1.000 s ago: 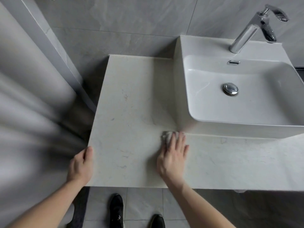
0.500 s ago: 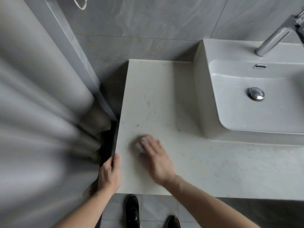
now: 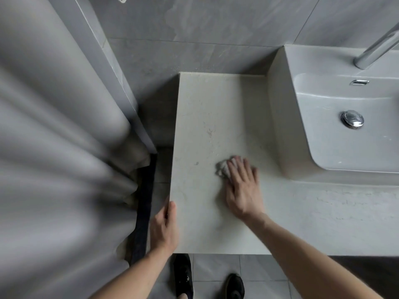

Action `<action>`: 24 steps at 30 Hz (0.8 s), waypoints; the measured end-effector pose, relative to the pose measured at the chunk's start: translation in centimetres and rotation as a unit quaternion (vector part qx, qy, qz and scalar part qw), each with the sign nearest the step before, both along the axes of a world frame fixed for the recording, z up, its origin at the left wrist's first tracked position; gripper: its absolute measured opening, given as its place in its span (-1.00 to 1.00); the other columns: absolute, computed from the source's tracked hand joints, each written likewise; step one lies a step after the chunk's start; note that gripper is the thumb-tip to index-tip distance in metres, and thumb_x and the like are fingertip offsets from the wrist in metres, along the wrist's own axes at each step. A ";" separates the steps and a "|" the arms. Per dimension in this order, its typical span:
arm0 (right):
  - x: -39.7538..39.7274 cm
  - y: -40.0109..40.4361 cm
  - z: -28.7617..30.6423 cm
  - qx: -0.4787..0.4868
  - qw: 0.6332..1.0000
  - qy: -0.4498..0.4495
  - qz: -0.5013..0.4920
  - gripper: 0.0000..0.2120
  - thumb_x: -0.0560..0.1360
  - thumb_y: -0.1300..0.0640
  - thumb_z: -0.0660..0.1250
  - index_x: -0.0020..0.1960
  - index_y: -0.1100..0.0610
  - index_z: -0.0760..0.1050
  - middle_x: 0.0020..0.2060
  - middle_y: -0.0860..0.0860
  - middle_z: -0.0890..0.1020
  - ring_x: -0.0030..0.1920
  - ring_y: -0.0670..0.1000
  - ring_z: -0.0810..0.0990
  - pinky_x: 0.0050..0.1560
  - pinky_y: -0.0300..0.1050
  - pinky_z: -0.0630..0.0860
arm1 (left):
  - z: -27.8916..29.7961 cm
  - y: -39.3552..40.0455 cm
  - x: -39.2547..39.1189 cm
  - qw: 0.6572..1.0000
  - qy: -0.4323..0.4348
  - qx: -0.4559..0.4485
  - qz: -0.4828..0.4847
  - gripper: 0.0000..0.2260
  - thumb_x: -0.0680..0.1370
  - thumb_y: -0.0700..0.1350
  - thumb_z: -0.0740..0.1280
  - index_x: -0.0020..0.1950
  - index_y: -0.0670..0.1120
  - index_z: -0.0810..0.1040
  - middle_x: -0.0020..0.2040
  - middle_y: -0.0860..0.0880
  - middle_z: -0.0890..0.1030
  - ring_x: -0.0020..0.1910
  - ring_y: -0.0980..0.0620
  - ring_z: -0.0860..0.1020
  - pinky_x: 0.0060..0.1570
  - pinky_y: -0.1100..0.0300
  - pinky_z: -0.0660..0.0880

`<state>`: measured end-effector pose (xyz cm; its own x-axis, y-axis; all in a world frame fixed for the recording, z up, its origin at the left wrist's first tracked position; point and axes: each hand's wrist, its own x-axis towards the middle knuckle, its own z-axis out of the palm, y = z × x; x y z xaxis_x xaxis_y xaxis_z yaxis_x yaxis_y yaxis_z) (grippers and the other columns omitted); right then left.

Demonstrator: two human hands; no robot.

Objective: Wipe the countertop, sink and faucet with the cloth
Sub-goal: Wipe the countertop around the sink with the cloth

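Observation:
A pale stone countertop (image 3: 207, 108) fills the middle of the view. My right hand (image 3: 243, 187) lies flat on it, fingers spread, pressing a small crumpled whitish cloth (image 3: 223, 168) that sticks out under the fingertips. My left hand (image 3: 165, 227) grips the countertop's front left corner, thumb on top. A white vessel sink (image 3: 345, 147) with a chrome drain plug (image 3: 352, 119) stands to the right. Only the lower part of the chrome faucet (image 3: 377, 49) shows at the top right edge.
A grey shower curtain (image 3: 54, 147) hangs close on the left, beside a dark floor strip (image 3: 143, 208). Grey tiled wall (image 3: 205, 29) runs behind the counter. My two black shoes (image 3: 183, 275) stand on the tiled floor below the counter's front edge.
My right hand has slid the cloth from the sink's front corner leftwards and then back towards the middle. The view has shifted left. My left hand has kept its grip on the corner.

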<state>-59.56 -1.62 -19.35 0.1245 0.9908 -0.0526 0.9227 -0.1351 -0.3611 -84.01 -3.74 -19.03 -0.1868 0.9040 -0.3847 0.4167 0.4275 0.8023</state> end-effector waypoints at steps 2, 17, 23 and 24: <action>-3.4 -2.5 0.4 -0.004 0.999 0.011 0.051 -0.42 0.62 0.00 0.15 0.63 0.03 0.20 0.65 -0.01 0.11 0.66 0.07 -0.04 0.60 0.24 0.04 | -0.1 0.0 -0.1 1.000 -0.013 -0.013 0.005 -0.66 0.66 0.14 0.17 0.28 0.04 0.62 0.09 0.16 0.66 0.01 0.23 0.55 -0.09 0.46 0.38; 0.4 1.5 2.0 0.058 0.992 0.108 0.013 -0.47 0.59 0.27 0.16 0.56 0.14 0.35 0.59 0.10 0.29 0.62 0.07 0.18 0.60 0.06 0.16 | -0.5 0.0 -0.3 0.997 -0.068 -0.017 0.020 -0.70 0.66 0.10 0.19 0.27 0.08 0.63 0.00 0.32 0.64 0.02 0.40 0.58 -0.15 0.61 0.40; 6.0 10.1 0.4 -0.013 0.994 0.007 -0.106 -0.48 0.61 -0.03 0.00 0.54 0.04 0.31 0.58 0.07 0.27 0.60 0.15 0.17 0.57 0.22 0.10 | -1.0 0.2 -0.3 0.999 -0.031 -0.012 0.005 -0.68 0.67 0.10 0.17 0.24 0.05 0.65 0.09 0.20 0.69 0.11 0.27 0.60 0.00 0.39 0.48; 5.0 10.1 0.1 -0.011 0.995 -0.006 -0.096 -0.48 0.61 -0.03 0.03 0.55 0.01 0.28 0.60 0.05 0.24 0.61 0.15 0.14 0.56 0.25 0.05 | -1.2 0.2 -0.4 0.999 -0.030 -0.014 0.004 -0.68 0.67 0.10 0.18 0.24 0.04 0.65 0.09 0.20 0.69 0.11 0.25 0.61 0.00 0.36 0.48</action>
<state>-54.54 8.50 -19.26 0.3123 0.9474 -0.0707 0.8831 -0.3169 -0.3459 -84.37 -3.53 -20.22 -0.1695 0.8914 -0.4203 0.3651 0.4529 0.8134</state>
